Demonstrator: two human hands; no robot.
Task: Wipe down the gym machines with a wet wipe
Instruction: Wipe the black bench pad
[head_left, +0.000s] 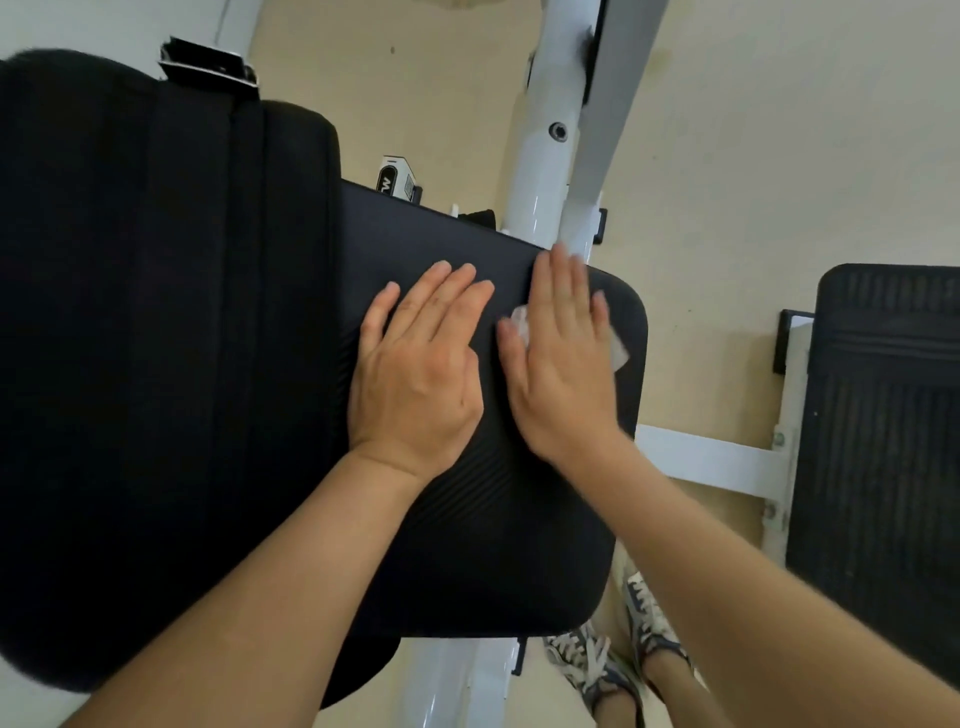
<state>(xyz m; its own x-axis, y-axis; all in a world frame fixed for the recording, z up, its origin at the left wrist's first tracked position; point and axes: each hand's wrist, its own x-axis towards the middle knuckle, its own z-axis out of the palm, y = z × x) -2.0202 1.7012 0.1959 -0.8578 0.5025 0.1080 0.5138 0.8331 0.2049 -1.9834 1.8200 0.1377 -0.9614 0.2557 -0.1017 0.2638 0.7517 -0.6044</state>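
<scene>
A black padded seat (498, 545) of a white-framed gym machine fills the middle of the view. My left hand (421, 364) lies flat on the seat with straight fingers. Just to its right, my right hand (563, 358) presses a white wet wipe (621, 353) flat against the seat near the far right corner. The wipe is mostly hidden under the palm; its edges peek out on both sides of the hand. The right hand is slightly blurred.
A large black backrest pad (156, 312) rises at the left. The white frame tubes (550, 156) run up behind the seat. A black ribbed footplate (883, 441) sits at the right on a white bar (711, 462). My sneakers (613, 654) stand on the beige floor below.
</scene>
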